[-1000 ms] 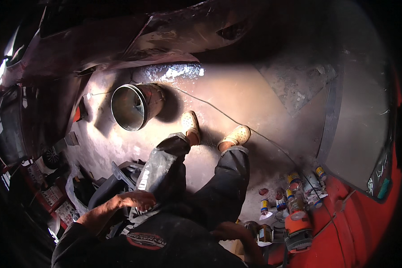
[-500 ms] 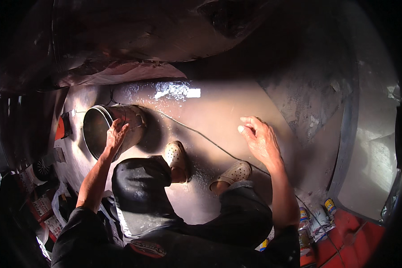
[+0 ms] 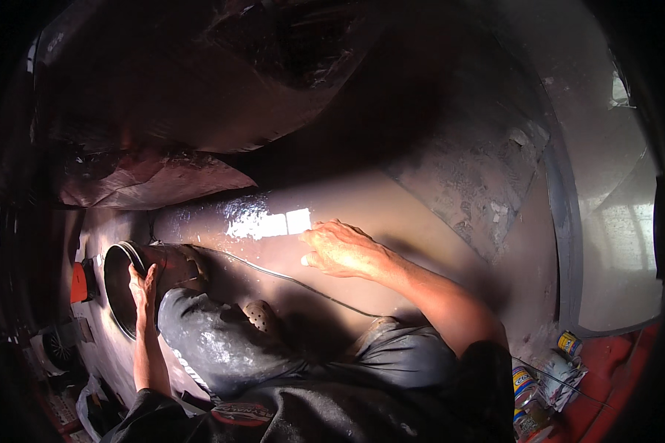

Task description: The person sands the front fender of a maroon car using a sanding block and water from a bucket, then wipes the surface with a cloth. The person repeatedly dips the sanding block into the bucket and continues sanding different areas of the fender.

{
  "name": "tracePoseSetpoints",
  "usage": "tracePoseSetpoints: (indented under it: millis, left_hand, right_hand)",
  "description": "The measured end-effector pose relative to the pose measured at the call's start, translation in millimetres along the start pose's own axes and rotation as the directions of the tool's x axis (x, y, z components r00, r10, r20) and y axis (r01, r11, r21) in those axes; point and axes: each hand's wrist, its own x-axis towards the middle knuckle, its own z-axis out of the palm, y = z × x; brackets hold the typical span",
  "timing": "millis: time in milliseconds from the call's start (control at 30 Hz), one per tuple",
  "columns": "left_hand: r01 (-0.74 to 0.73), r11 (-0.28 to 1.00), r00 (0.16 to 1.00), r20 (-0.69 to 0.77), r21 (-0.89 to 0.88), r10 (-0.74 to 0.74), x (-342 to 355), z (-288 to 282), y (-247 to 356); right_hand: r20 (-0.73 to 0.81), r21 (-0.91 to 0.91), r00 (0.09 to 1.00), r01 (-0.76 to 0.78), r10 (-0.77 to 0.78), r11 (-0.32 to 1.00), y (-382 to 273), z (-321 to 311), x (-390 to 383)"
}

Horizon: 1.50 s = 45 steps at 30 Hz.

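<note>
A dark metal bucket (image 3: 181, 267) lies tipped on its side at the left, its round mouth toward the left. My left hand (image 3: 143, 286) is at the bucket's rim, which passes between the thumb and the fingers. My right hand (image 3: 343, 249) hangs in front of me over the floor, with its fingers pointing left and the thumb apart from them. Nothing shows in it. Its fingertips overlap the edge of a bright patch of light on the floor (image 3: 451, 310).
A thin cable (image 3: 273, 275) runs across the floor from the bucket toward my legs. A large dark curved panel (image 3: 170, 181) overhangs the far side. At the lower right are several cans, including a yellow-and-blue one (image 3: 569, 343), on red flooring (image 3: 621, 369). A clog (image 3: 260, 316) shows by my knee.
My right hand has swung left and inward across the floor. The left hand has shifted from the bucket's outer side to its rim. My view has tilted, and my knees have come up.
</note>
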Motion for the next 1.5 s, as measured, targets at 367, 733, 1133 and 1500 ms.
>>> tracePoseSetpoints:
  millis: [367, 733, 1133, 1500]
  left_hand:
    - [-0.044, 0.982, 0.995, 0.082, -0.184, 0.060, 12, 8, -14]
    - [-0.270, 0.890, 0.766, 0.478, -0.368, 0.430, -62, -43, 183]
    - [-0.749, 0.275, 0.097, 0.310, -0.603, 0.946, -235, -26, 313]
    - [-0.666, -0.122, -0.347, 0.161, -0.736, 0.924, -338, -13, 423]
  right_hand:
    - [0.035, 0.029, 0.998, -0.053, 0.052, 0.998, 14, -2, 16]
    - [-0.186, 0.335, 0.982, 0.055, 0.009, 0.940, -22, 9, 59]
    - [-0.301, 0.598, 0.884, -0.117, 0.357, 0.793, 21, 19, -20]
    - [-0.523, 0.749, 0.563, -0.054, 0.640, 0.660, 52, -15, -218]
